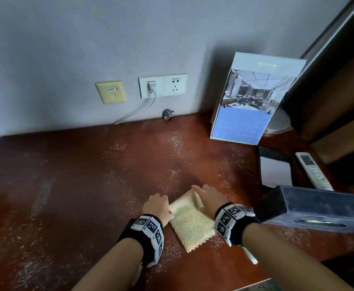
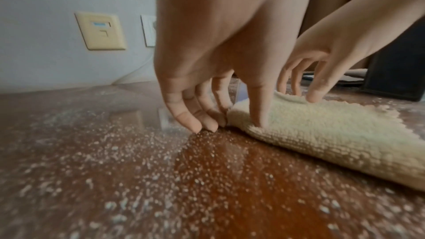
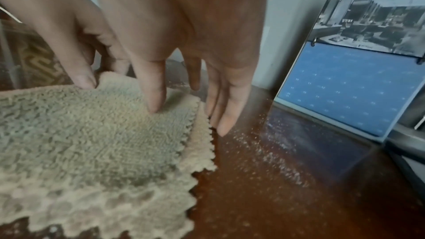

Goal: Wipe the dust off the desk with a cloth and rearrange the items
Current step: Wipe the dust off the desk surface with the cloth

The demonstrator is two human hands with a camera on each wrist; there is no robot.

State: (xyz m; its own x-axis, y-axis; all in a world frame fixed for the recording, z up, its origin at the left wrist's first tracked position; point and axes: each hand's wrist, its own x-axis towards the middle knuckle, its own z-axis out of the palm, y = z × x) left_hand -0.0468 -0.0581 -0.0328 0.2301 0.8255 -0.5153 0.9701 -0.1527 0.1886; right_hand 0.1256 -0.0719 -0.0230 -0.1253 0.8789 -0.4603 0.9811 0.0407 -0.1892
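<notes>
A cream cloth (image 1: pixel 189 221), folded over on itself, lies on the dusty reddish-brown desk (image 1: pixel 77 175) near its front edge. My left hand (image 1: pixel 161 203) is at the cloth's (image 2: pixel 322 134) left folded end. Its thumb (image 2: pixel 260 114) presses on top and its curled fingertips (image 2: pixel 197 124) meet the desk against the fold, pinching it. My right hand (image 1: pixel 201 192) is on the far right corner. There its index finger (image 3: pixel 156 103) and thumb (image 3: pixel 85 81) press on the cloth (image 3: pixel 92 143), while the other fingers lie straight and touch the desk beside it.
A standing desk calendar (image 1: pixel 253 101) is at the back right, with a white lamp base (image 1: pixel 277 120) behind it. A white notepad (image 1: pixel 275 171), a remote (image 1: pixel 313 171) and a dark tissue box (image 1: pixel 323 208) sit at the right. Wall sockets (image 1: pixel 162 86) with a cable are behind.
</notes>
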